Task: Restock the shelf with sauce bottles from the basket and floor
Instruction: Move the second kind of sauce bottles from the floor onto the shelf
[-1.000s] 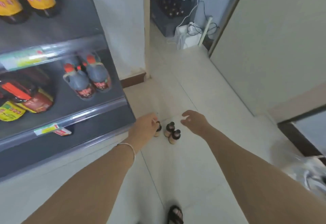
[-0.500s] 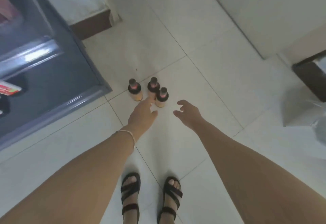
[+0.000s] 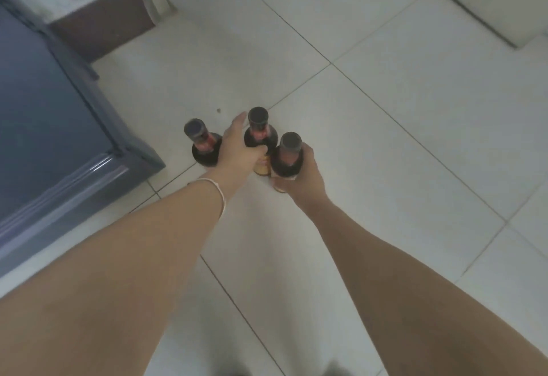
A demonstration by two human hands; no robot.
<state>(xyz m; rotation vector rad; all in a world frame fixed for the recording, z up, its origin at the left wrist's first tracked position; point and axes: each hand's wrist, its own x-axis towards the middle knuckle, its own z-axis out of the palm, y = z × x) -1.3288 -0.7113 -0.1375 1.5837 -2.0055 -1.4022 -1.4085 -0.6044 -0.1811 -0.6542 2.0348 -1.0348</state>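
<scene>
Three dark sauce bottles with dark caps stand close together on the white tiled floor. My left hand [image 3: 237, 150] grips the middle sauce bottle [image 3: 259, 129] around its body. My right hand [image 3: 299, 177] grips the right sauce bottle [image 3: 289, 153] from the near side. The left sauce bottle [image 3: 201, 144] stands untouched just left of my left hand. I see all of them from above, with their lower parts partly hidden by my hands.
The grey base of the shelf unit [image 3: 59, 138] fills the left side, its corner close to the bottles. A brown skirting board [image 3: 103, 26] and wall lie at the upper left, and another wall edge [image 3: 489, 11] at the upper right.
Both hands have reached forward and down and closed round bottles: the left on the middle one, the right on the right one. The camera has come closer to the floor.
</scene>
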